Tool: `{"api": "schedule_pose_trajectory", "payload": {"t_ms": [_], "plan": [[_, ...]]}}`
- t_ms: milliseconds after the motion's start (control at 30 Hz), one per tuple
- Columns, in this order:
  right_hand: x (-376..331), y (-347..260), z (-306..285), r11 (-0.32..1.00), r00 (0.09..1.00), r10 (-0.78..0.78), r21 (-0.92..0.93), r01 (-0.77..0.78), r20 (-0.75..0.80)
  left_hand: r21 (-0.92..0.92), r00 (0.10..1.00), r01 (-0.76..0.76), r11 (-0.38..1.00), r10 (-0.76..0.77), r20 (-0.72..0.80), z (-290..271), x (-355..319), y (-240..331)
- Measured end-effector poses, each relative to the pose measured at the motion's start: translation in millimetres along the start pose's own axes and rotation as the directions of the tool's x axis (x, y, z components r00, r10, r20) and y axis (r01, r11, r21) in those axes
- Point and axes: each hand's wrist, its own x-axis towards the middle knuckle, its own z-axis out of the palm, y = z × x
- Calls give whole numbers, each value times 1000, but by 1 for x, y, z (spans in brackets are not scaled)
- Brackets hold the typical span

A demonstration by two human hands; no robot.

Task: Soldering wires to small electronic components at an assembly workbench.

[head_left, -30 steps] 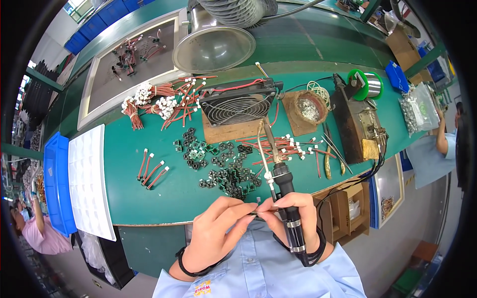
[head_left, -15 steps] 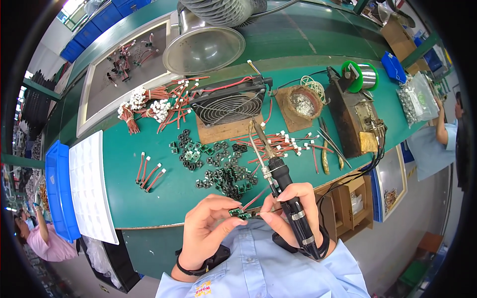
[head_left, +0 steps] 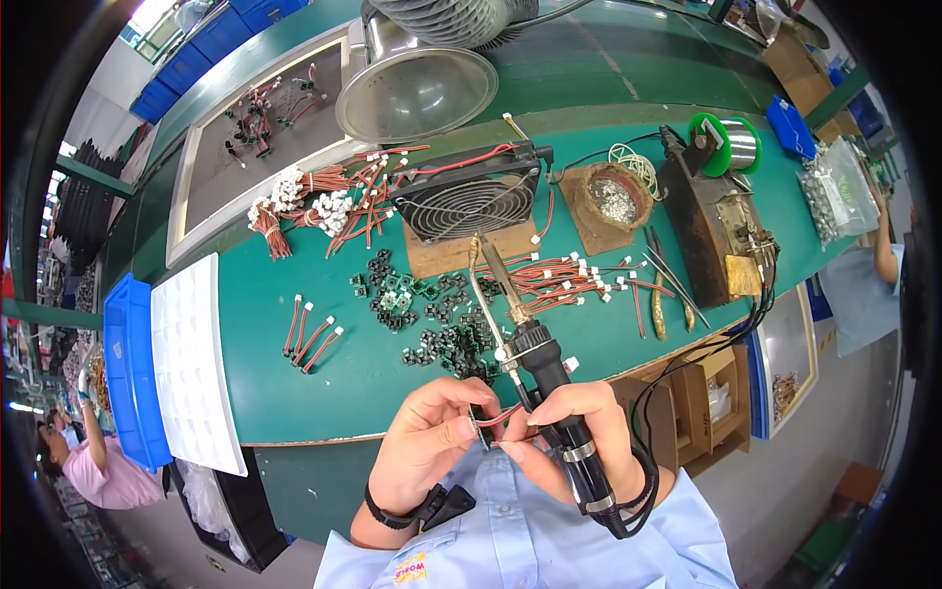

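Right hand (head_left: pixel 574 432) is gripping the soldering iron (head_left: pixel 535 363) while both hands pinch a tiny wired part (head_left: pixel 483 422), so that hot tip could swing into the left hand (head_left: pixel 432 442).

We see a green bench top (head_left: pixel 294 383), a black-handled soldering iron (head_left: pixel 549 393) with a brassy shaft, red wires with white connectors (head_left: pixel 309 334), and a black fan (head_left: pixel 469 201) with a silvery grille. We note small black-and-green parts (head_left: pixel 442 339), a blue bin (head_left: pixel 123 373) beside a white gridded tray (head_left: pixel 191 363), a green solder spool (head_left: pixel 731 145), a rusty brown stand (head_left: pixel 711 231), and light blue sleeves (head_left: pixel 530 545).
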Motion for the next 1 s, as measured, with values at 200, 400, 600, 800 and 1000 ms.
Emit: {"api": "schedule_pose_trajectory", "payload": {"t_ms": [200,400,600,800,1000], "plan": [[7,-5,1,995,997,-80,-53,79,-7,-44,997,20,999,-23,-68,2,0,-2],[7,-4,2,993,994,-102,-64,100,-29,-60,998,43,997,-46,-44,0,1,-2],[7,-2,2,994,996,-93,-54,92,-13,-38,997,37,999,-40,-63,1,1,-1],[5,-1,1,996,997,-72,-46,72,-4,-6,997,19,1000,-20,-78,2,2,-2],[8,-2,0,995,996,-87,-50,87,-6,33,997,8,999,-5,-74,1,1,-2]]}}
